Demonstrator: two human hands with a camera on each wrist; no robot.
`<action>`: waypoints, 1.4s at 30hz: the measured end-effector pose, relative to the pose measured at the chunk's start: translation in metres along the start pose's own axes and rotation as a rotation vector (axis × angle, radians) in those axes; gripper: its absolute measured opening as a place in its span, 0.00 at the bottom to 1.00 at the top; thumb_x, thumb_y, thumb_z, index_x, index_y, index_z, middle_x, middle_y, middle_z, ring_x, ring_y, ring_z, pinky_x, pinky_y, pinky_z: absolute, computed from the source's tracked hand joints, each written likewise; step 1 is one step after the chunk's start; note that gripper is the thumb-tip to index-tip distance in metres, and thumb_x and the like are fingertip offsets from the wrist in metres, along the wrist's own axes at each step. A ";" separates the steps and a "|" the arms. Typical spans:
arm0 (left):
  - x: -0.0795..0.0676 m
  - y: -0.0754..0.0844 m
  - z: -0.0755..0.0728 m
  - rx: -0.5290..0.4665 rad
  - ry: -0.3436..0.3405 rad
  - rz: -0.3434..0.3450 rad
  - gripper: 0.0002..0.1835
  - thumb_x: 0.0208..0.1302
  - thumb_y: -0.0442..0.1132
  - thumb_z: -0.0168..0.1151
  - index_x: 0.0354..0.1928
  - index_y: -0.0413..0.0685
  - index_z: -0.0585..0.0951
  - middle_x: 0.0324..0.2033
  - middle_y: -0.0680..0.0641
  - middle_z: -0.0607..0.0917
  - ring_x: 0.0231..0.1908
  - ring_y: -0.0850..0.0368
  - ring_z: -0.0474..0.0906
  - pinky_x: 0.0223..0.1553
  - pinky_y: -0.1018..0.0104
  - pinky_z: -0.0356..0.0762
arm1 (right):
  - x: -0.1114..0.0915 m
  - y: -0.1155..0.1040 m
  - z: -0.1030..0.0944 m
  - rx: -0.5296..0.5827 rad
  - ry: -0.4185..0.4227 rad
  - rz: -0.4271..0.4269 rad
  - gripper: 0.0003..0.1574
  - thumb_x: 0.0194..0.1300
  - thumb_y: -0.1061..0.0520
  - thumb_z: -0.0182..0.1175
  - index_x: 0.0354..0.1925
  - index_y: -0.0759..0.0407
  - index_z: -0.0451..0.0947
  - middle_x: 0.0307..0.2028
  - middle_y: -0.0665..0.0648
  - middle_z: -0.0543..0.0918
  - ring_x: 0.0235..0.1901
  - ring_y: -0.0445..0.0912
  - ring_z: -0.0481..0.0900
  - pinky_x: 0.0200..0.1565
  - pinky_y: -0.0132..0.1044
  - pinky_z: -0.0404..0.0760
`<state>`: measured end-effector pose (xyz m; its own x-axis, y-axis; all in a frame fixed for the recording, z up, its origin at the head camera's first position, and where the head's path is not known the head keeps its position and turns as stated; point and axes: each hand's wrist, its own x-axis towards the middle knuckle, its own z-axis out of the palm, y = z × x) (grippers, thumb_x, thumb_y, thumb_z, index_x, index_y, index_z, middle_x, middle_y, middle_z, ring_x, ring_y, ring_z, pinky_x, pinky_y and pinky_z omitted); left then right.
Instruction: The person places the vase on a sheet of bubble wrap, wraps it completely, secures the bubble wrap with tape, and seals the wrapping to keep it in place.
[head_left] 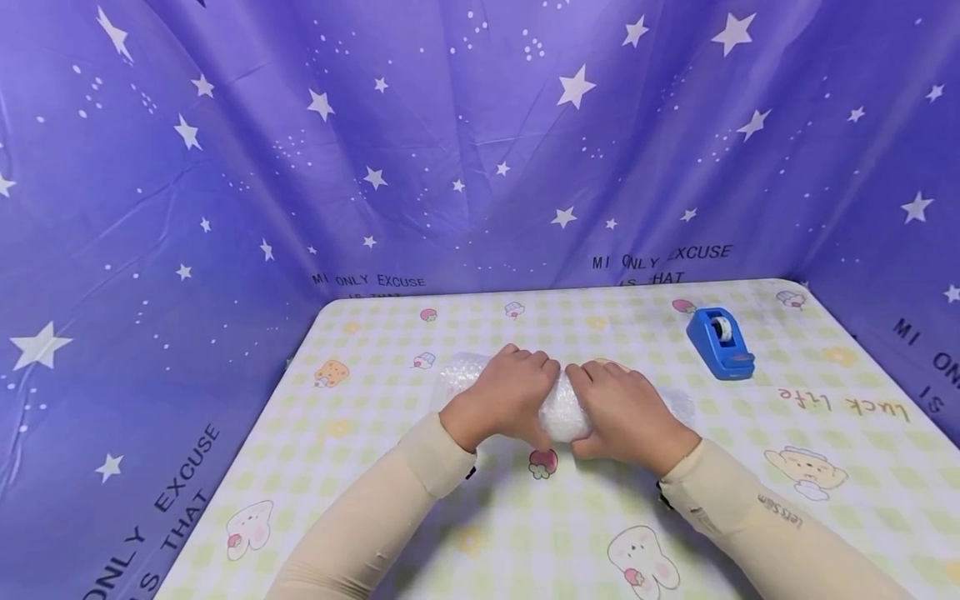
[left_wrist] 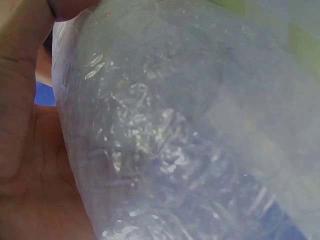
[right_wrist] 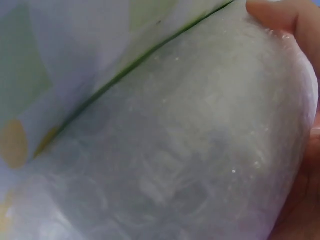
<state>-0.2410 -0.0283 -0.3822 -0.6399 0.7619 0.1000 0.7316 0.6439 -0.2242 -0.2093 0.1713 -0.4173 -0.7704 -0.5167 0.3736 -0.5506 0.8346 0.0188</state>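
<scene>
A roll of clear bubble wrap lies across the middle of the table, its loose ends spreading out past both hands. My left hand grips it from the left, fingers over the far side and thumb on the near side. From the right, my right hand grips it the same way, close beside the left. In the left wrist view the shiny bubble wrap bulges against the palm. The right wrist view shows the rounded bubble wrap under my thumb. Whatever the wrap encloses is hidden.
A blue tape dispenser with a roll of tape stands at the back right of the table. A checked cloth with cartoon prints covers the table. Purple star-patterned curtains hang behind it and at both sides.
</scene>
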 end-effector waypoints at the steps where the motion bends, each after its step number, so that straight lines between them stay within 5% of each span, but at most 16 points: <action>1: 0.000 0.000 0.000 0.001 0.000 0.001 0.44 0.32 0.73 0.75 0.48 0.53 0.77 0.38 0.55 0.81 0.37 0.58 0.79 0.44 0.62 0.73 | 0.000 0.000 0.000 0.003 -0.004 0.002 0.57 0.31 0.35 0.78 0.56 0.64 0.76 0.43 0.61 0.84 0.44 0.57 0.83 0.36 0.53 0.84; 13: -0.011 0.005 0.001 0.011 0.029 -0.031 0.56 0.35 0.74 0.74 0.65 0.49 0.74 0.56 0.52 0.81 0.55 0.53 0.80 0.56 0.54 0.71 | 0.004 0.003 -0.003 0.026 -0.053 -0.003 0.58 0.31 0.33 0.78 0.56 0.64 0.77 0.40 0.60 0.84 0.42 0.55 0.83 0.37 0.51 0.84; 20: -0.021 0.014 0.007 0.167 0.130 -0.043 0.72 0.25 0.86 0.72 0.70 0.44 0.70 0.59 0.49 0.79 0.58 0.49 0.76 0.56 0.53 0.69 | 0.006 0.002 -0.006 0.047 -0.086 -0.001 0.56 0.31 0.34 0.78 0.54 0.64 0.77 0.36 0.58 0.84 0.38 0.51 0.81 0.38 0.48 0.83; 27: -0.023 0.023 0.016 0.314 0.160 -0.098 0.67 0.22 0.87 0.70 0.61 0.46 0.72 0.47 0.51 0.78 0.48 0.51 0.75 0.51 0.55 0.68 | 0.006 0.003 -0.004 0.065 -0.078 -0.014 0.53 0.29 0.34 0.77 0.52 0.61 0.78 0.32 0.55 0.82 0.35 0.48 0.79 0.37 0.46 0.81; 42: -0.018 0.020 0.016 0.354 0.197 -0.046 0.57 0.20 0.87 0.71 0.47 0.49 0.74 0.35 0.53 0.76 0.35 0.53 0.74 0.45 0.59 0.67 | 0.004 0.002 -0.006 0.082 -0.052 -0.019 0.49 0.29 0.36 0.78 0.49 0.60 0.78 0.31 0.53 0.81 0.34 0.48 0.78 0.35 0.45 0.79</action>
<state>-0.2185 -0.0299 -0.4044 -0.5877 0.7540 0.2935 0.5553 0.6397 -0.5314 -0.2120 0.1721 -0.4103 -0.7740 -0.5434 0.3249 -0.5881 0.8072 -0.0509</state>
